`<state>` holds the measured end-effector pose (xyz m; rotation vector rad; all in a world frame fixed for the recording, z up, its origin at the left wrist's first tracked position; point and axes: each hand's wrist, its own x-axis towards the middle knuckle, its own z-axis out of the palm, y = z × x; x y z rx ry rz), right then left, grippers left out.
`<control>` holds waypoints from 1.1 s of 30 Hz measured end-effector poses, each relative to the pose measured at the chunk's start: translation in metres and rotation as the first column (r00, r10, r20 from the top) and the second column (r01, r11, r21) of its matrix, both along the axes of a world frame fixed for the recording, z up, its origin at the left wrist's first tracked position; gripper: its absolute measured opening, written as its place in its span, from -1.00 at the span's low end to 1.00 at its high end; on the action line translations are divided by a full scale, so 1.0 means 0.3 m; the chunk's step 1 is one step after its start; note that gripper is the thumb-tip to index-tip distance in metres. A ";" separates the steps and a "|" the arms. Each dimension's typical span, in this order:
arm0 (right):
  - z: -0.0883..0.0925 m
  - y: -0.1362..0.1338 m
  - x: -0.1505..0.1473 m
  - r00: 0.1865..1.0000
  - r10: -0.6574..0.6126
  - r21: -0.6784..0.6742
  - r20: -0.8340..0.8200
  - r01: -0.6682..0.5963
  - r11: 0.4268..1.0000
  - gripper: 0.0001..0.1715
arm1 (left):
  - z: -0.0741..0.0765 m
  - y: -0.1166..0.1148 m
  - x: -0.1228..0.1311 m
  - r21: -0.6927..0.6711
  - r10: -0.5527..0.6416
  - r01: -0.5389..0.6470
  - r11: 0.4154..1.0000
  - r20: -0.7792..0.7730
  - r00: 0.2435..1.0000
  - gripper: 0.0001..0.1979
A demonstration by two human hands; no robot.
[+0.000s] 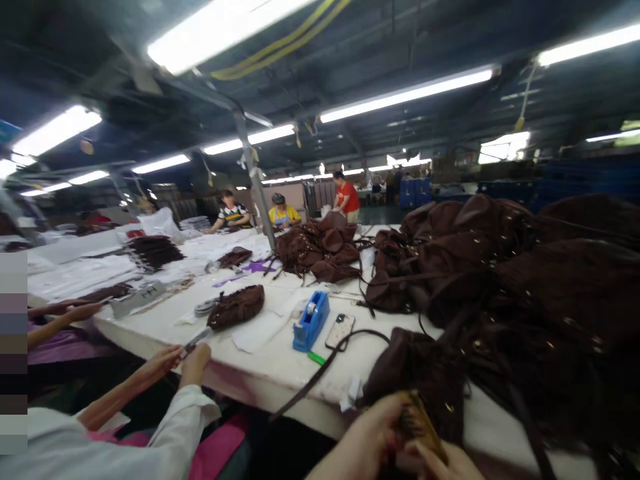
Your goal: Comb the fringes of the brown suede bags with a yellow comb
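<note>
At the bottom right, my left hand [373,437] is closed around a yellowish-brown object [425,427] with dark marks, too blurred to identify. My right hand [445,461] grips the lower end of the same object, partly cut off by the frame's bottom edge. Just beyond my hands lies a dark brown bag [405,363] with a long strap [325,370] reaching left over the table edge. A blue tape dispenser [311,321], a phone in a patterned case [340,331] and a small green item [316,359] lie on the white table [280,380].
Brown bags [480,267] are heaped along the right, with another pile [320,247] by a metal post [256,180]. At left, a person's hands [183,357] hold a tool near a small brown pouch [237,307]. Other people stand or sit at the back.
</note>
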<state>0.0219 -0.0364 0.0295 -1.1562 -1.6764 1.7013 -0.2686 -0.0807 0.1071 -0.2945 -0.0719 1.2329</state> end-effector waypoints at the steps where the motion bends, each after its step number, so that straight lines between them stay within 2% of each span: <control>1: 0.015 -0.013 0.042 0.998 0.008 0.002 0.067 -0.008 1.000 -0.47 | -0.078 0.057 0.126 -0.075 -0.088 0.082 0.994 -0.086 0.992 -0.71; 2: 0.035 -0.016 0.080 0.993 0.040 0.009 0.111 -0.041 0.999 -0.42 | -0.151 0.099 0.246 -0.146 -0.183 0.160 0.976 -0.161 0.970 -0.74; 4: 0.080 0.007 0.142 0.990 -0.032 0.018 0.141 0.030 0.999 -0.38 | -0.265 0.142 0.430 -0.251 -0.339 0.273 0.929 -0.280 0.898 -0.80; 5: 0.099 0.027 0.165 0.991 -0.064 0.018 0.118 0.062 0.998 -0.37 | -0.302 0.151 0.486 -0.280 -0.384 0.298 0.913 -0.335 0.860 -0.80; 7: 0.128 0.060 0.193 0.989 -0.129 0.019 0.074 0.128 0.992 -0.35 | -0.338 0.160 0.529 -0.302 -0.422 0.311 0.901 -0.446 0.789 -0.78; 11: 0.154 0.076 0.190 0.984 -0.175 0.072 -0.041 0.177 0.982 -0.38 | -0.326 0.167 0.500 -0.287 -0.404 0.285 0.915 -0.643 0.651 -0.74; 13: 0.154 0.083 0.176 0.975 -0.216 0.121 -0.041 0.220 0.968 -0.40 | -0.317 0.164 0.494 -0.283 -0.392 0.273 0.919 -0.713 0.581 -0.71; 16: 0.140 0.112 0.166 0.956 -0.265 0.187 0.129 0.239 0.953 -0.49 | -0.319 0.158 0.501 -0.296 -0.392 0.264 0.918 -0.781 0.486 -0.65; 19: 0.105 0.139 0.171 0.917 -0.205 0.228 0.342 0.131 0.965 -0.63 | -0.328 0.152 0.506 -0.305 -0.402 0.287 0.908 -0.824 0.400 -0.59; 22: 0.059 0.137 0.176 0.897 -0.125 0.187 0.425 0.047 0.981 -0.64 | -0.330 0.147 0.513 -0.292 -0.393 0.317 0.902 -0.859 0.328 -0.55; 24: 0.031 0.119 0.173 0.923 -0.084 0.089 0.375 0.054 0.995 -0.57 | -0.322 0.140 0.522 -0.275 -0.377 0.329 0.904 -0.874 0.307 -0.52; 26: 0.005 0.099 0.166 0.960 -0.101 -0.024 0.260 0.111 0.994 -0.46 | -0.301 0.132 0.518 -0.238 -0.348 0.352 0.905 -0.890 0.294 -0.49; 28: -0.027 0.087 0.158 0.975 -0.160 -0.105 0.154 0.178 0.978 -0.35 | -0.259 0.120 0.478 -0.143 -0.291 0.451 0.881 -0.915 0.278 -0.50; 30: -0.067 0.090 0.148 0.974 -0.195 -0.134 0.116 0.210 0.968 -0.25 | -0.190 0.097 0.388 -0.021 -0.214 0.598 0.801 -0.943 0.253 -0.58; 31: -0.088 0.096 0.143 0.975 -0.210 -0.135 0.077 0.219 0.966 -0.21 | -0.145 0.075 0.326 0.018 -0.175 0.641 0.767 -0.956 0.235 -0.64; 33: -0.121 0.114 0.129 0.985 -0.169 -0.187 -0.023 0.161 0.969 -0.17 | -0.035 0.008 0.180 0.060 -0.102 0.670 0.740 -0.974 0.200 -0.70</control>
